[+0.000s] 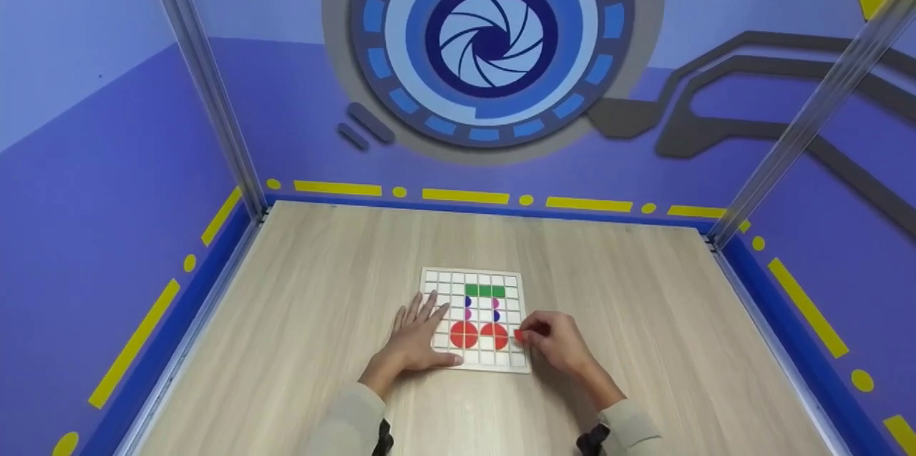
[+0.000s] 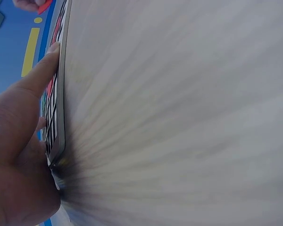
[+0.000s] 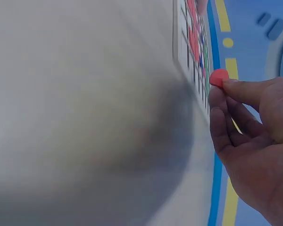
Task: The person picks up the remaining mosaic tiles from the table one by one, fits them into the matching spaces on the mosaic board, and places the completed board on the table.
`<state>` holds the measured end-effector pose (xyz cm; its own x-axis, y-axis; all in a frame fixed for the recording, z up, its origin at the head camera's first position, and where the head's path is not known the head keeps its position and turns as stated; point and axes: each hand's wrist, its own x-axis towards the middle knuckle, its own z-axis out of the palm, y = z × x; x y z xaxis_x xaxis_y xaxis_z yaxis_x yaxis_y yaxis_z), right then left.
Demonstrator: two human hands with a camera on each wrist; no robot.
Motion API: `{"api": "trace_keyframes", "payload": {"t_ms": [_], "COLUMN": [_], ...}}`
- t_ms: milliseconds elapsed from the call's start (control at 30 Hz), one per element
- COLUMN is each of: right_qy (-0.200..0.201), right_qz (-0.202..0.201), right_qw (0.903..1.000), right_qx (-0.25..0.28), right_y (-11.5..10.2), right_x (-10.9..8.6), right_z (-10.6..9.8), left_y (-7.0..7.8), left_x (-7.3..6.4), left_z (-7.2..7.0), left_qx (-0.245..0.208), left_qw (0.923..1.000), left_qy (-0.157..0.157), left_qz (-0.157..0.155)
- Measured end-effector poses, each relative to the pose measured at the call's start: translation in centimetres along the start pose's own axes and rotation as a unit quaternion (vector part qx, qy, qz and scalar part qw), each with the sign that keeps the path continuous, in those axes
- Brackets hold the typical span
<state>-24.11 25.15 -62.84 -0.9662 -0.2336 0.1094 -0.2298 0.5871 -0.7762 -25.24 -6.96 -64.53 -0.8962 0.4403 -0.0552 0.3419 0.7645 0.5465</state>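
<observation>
A white board with a raised grid (image 1: 442,277) lies flat on the table. Across its upper part runs a row of green squares (image 1: 485,290), with small blue and pink half-round pieces in two columns below. Lower down, red quarter pieces form a full disc (image 1: 464,335); beside it, a second red shape (image 1: 499,331) has a white lower-left quarter. My left hand (image 1: 413,343) rests spread over the board's left edge, thumb along the bottom edge. Between thumb and fingertips my right hand (image 1: 562,341) pinches a red rounded piece (image 3: 219,76) over the board's right edge.
The wood-grain table (image 1: 343,255) is enclosed by blue-purple printed walls (image 1: 286,112) on the left, back and right. Metal posts (image 1: 204,76) stand at the back corners. A black strap (image 1: 592,439) shows at the right wrist.
</observation>
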Motion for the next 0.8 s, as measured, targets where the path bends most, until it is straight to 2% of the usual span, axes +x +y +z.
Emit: {"api": "trace_keyframes", "payload": {"t_ms": [133, 333, 533, 800], "right_qy": [-0.018, -0.033, -0.033, -0.026], "right_qz": [-0.020, -0.025, -0.043, -0.057], "right_qw": [0.9996, 0.9991, 0.9985, 0.9960], "right_qx": [0.011, 0.010, -0.013, -0.064], "right_y": [-1.2, -1.9, -2.0, -2.0], "right_x": [0.9, 1.8, 2.2, 2.4], "right_z": [1.9, 3.9, 4.9, 5.3], "left_y": [0.1, 0.0, -0.4, -0.2], "left_x": [0.0, -0.1, 0.0, 0.0], "left_z": [-0.1, -0.1, 0.2, 0.1], "left_qx": [-0.001, -0.004, -0.020, -0.009], "left_qw": [1.0000, 1.0000, 0.9998, 1.0000], "left_qy": [0.003, 0.003, 0.005, 0.002], "left_qz": [0.000, 0.004, 0.005, 0.001]}}
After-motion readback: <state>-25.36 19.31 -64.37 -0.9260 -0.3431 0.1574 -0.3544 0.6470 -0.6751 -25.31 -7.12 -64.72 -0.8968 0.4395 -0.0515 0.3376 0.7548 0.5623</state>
